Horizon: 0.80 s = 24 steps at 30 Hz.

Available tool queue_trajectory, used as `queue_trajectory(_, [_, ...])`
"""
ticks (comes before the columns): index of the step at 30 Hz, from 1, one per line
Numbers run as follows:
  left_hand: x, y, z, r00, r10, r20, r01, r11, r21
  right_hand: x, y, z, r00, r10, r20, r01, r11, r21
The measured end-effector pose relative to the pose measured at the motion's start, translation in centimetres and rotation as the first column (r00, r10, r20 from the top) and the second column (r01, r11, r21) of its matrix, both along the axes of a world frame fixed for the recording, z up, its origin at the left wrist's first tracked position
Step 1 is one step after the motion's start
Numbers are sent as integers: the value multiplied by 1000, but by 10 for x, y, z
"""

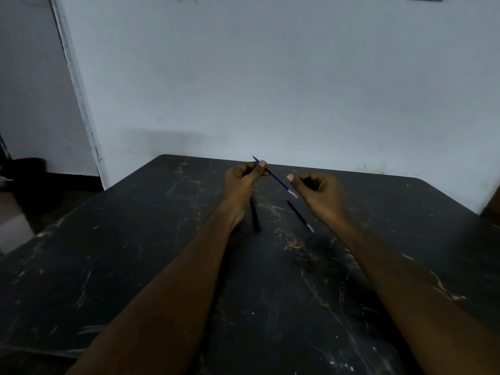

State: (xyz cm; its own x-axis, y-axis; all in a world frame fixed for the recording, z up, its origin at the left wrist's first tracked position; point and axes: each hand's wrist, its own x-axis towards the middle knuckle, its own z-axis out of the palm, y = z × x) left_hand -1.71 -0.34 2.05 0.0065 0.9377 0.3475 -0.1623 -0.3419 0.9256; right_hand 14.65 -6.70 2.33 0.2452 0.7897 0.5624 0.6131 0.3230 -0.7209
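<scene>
Here the left hand (243,175) has its grip pinched on the blue pen refill (278,180), holding it up slanted so the pale tip points to the right hand (316,190). That hand curls just beside the refill's tip, but I cannot tell if its grip holds anything. Under the refill, a black pen (255,217) and a second refill (300,216) lie on the bench (135,239), probably waiting their turn.
</scene>
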Motion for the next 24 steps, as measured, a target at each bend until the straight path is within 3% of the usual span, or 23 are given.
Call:
queue_trajectory(3, [-4,2,2,998,37,60,-36,999,-10,7,1,-1,999,-48,7,48,997,-52])
queue_trajectory(7, [-6,3,4,984,95,154,-91,995,-33,13,4,-4,997,43,-57,-48,995,-92])
queue_trajectory(16, [-7,4,5,974,128,189,-122,992,-41,13,11,-9,942,60,331,-80,996,48])
queue_trajectory(24, [-6,4,5,977,125,174,-120,992,-41,9,9,-8,952,58,300,-94,990,108])
